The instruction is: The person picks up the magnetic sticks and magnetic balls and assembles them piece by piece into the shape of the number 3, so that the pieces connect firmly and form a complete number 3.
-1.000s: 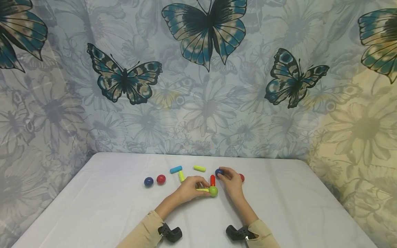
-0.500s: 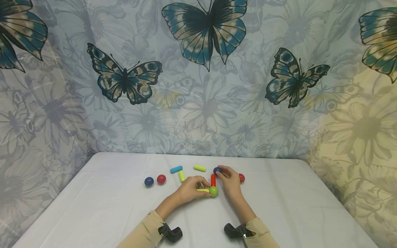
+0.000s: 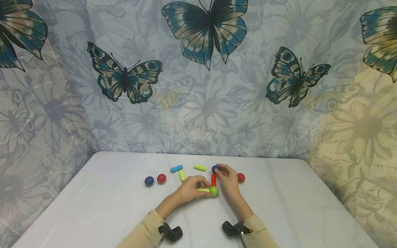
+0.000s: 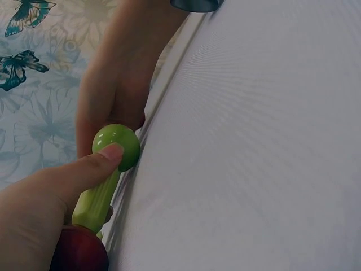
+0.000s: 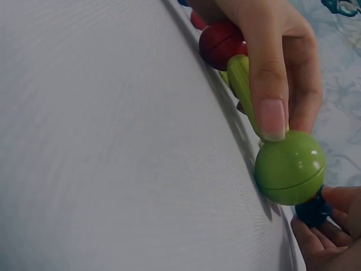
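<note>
My left hand [image 3: 190, 190] holds a yellow-green rod [image 3: 203, 189] whose right end meets a green ball [image 3: 214, 191]. In the left wrist view, the thumb presses where rod and ball join. A dark red ball [image 5: 221, 46] sits at the rod's other end, hidden by the hand in the head view. From the green ball a red rod [image 3: 213, 179] points away toward the back of the table. My right hand [image 3: 228, 179] pinches a dark blue ball [image 3: 214, 168] between thumb and fingers, right at the red rod's far end.
On the white table [image 3: 99, 213] lie a blue rod [image 3: 176, 168], a yellow-green rod [image 3: 182, 176] partly behind the left hand, and another yellow-green rod [image 3: 200, 167]. A blue ball [image 3: 149, 181] and a red ball [image 3: 161, 178] stand left; another red ball [image 3: 241, 177] stands right.
My right hand has shifted slightly left and farther back with the blue ball, bringing it to the red rod's far end. The left hand stays nearly still.
</note>
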The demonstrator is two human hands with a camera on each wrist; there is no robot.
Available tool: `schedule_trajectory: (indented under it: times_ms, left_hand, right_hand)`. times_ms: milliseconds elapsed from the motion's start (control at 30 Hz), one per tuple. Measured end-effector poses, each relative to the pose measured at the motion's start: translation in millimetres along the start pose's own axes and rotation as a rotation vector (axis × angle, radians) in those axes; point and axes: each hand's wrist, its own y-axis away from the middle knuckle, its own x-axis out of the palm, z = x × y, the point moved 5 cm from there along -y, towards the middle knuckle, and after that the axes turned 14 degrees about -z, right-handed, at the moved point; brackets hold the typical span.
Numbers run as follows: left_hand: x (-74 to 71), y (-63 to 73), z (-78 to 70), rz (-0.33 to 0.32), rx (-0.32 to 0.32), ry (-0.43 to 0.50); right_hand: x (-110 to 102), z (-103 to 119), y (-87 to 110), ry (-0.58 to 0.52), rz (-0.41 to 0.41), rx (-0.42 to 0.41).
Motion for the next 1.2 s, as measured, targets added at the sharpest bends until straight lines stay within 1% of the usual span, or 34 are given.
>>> schedule_trajectory:
  times_ms: [267,467,800,967,1200]
  left_hand:
    - [-1.8,-0.9,-0.8,-0.005,0.006,-0.005]
    - [-1.3,-1.3,-0.4,0.001,-0.001,-0.002]
    - [-0.6,-2.3,1.0,0.000,-0.009,0.005]
    - [-0.4,-1.5,1.8,0.002,-0.009,0.007]
    - [0.8,-0.8,3.4,0.007,-0.006,0.007]
  right_hand:
    - [2.9,1.6,-0.9,-0.004,0.014,0.002]
    - [2.6,3.6,0.5,-0.007,0.020,0.003]
    - [4.2,3.8,1.5,0.001,0.045,-0.020]
    - [4.2,3.2,2.1,0.002,0.036,-0.018]
    - [4.1,2.1,3.0,0.021,0.026,-0.039]
